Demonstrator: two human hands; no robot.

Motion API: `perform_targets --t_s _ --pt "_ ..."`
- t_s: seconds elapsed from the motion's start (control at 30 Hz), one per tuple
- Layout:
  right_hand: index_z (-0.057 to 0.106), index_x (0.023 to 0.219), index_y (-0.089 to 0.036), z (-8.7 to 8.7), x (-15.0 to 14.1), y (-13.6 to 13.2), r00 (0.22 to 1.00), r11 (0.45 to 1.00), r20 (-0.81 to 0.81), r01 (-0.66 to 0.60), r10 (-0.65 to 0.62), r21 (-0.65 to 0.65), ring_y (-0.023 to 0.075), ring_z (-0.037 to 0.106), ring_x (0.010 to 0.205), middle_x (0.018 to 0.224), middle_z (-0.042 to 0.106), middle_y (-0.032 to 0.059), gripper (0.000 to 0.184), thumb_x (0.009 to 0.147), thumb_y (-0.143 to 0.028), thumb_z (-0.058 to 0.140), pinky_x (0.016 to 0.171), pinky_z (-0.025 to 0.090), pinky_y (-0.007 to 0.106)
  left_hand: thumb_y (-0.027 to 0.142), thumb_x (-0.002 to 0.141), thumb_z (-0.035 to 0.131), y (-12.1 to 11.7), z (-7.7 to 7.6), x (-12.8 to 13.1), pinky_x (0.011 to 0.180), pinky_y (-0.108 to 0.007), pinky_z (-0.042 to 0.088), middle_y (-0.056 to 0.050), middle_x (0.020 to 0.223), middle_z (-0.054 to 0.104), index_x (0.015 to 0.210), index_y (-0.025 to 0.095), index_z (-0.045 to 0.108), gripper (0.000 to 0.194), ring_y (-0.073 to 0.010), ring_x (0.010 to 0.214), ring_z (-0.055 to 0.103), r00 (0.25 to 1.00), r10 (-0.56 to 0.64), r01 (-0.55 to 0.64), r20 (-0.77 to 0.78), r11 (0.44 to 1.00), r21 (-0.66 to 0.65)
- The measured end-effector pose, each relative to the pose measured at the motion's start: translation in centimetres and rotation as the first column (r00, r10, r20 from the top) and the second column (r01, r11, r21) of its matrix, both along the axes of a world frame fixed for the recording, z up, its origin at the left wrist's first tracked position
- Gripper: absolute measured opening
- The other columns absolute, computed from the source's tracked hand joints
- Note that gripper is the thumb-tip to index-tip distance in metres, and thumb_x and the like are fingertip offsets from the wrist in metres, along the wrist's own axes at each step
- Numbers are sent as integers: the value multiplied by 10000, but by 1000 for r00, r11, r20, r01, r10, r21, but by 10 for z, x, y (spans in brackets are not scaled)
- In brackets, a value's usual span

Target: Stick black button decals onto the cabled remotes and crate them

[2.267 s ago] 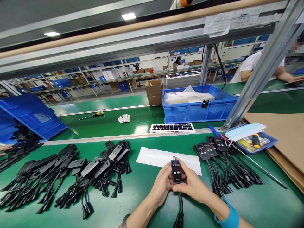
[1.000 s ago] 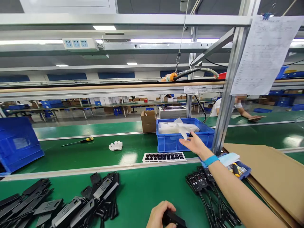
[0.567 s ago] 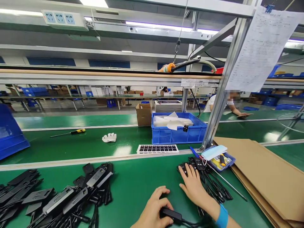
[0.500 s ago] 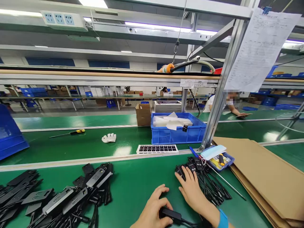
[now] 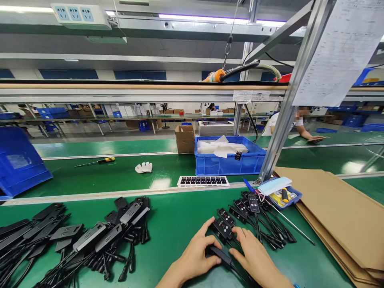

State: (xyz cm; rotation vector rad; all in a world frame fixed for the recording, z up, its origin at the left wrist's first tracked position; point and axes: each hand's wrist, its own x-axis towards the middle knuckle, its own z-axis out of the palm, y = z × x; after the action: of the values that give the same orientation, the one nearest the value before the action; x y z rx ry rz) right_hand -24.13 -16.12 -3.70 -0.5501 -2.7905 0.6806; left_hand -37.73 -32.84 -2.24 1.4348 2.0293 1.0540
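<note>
In the lower middle, my left hand (image 5: pixel 198 250) is closed around a plain black in-line controller box (image 5: pixel 221 257) with its thumb and curled fingers, its index finger stretched toward other controllers. A cable runs from the held box toward the lower right. My right hand (image 5: pixel 253 254) is beside it, thumb and fingers apart, fingertips at the edge of a black controller with a buttoned face (image 5: pixel 222 228). Another such controller (image 5: pixel 226 217) lies just behind that one. Behind my right hand is a pile of black controllers with cables (image 5: pixel 253 203).
A heap of black and grey cased devices with cables (image 5: pixel 108 238) covers the left bench. Ahead are a label sheet (image 5: pixel 204 181), a blue bin (image 5: pixel 228 166), a white glove (image 5: pixel 144 167) and a screwdriver (image 5: pixel 96 162). Cardboard sheets (image 5: pixel 336 216) lie right; a person (image 5: pixel 300 126) sits beyond.
My right hand has drawn back from the pile toward my left hand. Two buttoned controllers now lie by my fingertips, apart from the pile. The view has shifted slightly.
</note>
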Motion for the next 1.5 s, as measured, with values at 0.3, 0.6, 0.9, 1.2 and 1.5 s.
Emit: perform_targets --t_s 0.3,0.6,0.9,1.2,1.5 --pt "577 1132 -207 12 8 -8 991 976 42 -115 125 -186 194 593 833 880 598 31 469 680 -99 515 790 454 313 365 587 804 -2 -8 -3 1031 -466 351 -137 1332 383 1323 231 390 855 -312 1244 353 994 0 9 -106 997 82" --pt "601 922 -149 6 -19 11 991 945 59 97 -120 312 275 614 841 908 624 135 172 833 -132 454 709 469 369 457 803 601 -9 -8 -7 1144 -503 176 -116 1534 175 1446 261 209 778 -304 1419 74 966 -234 233 -109 972 -26" --pt "591 847 -208 24 -8 12 994 992 25 -109 107 67 177 596 756 822 617 31 149 833 -139 460 674 457 282 433 816 585 -9 -6 -5 1137 -560 99 -91 1557 -3 1464 261 54 855 -329 1414 -22 952 -251 253 -172 967 -14" --pt "610 1060 -177 18 -14 8 996 946 71 -80 60 315 223 608 865 942 619 89 311 887 -77 371 760 475 337 252 673 695 -9 -4 -4 1147 -508 171 -57 1545 -120 1461 293 24 1035 -319 1418 18 955 -220 215 -197 975 -49" --pt "570 1060 -55 17 -22 44 959 815 25 225 -281 534 329 620 792 864 603 182 349 865 -343 545 638 499 409 322 635 723 -6 -7 -6 1148 -507 198 -44 1553 118 1458 303 119 1021 -324 1416 78 945 -247 230 -213 968 -103"
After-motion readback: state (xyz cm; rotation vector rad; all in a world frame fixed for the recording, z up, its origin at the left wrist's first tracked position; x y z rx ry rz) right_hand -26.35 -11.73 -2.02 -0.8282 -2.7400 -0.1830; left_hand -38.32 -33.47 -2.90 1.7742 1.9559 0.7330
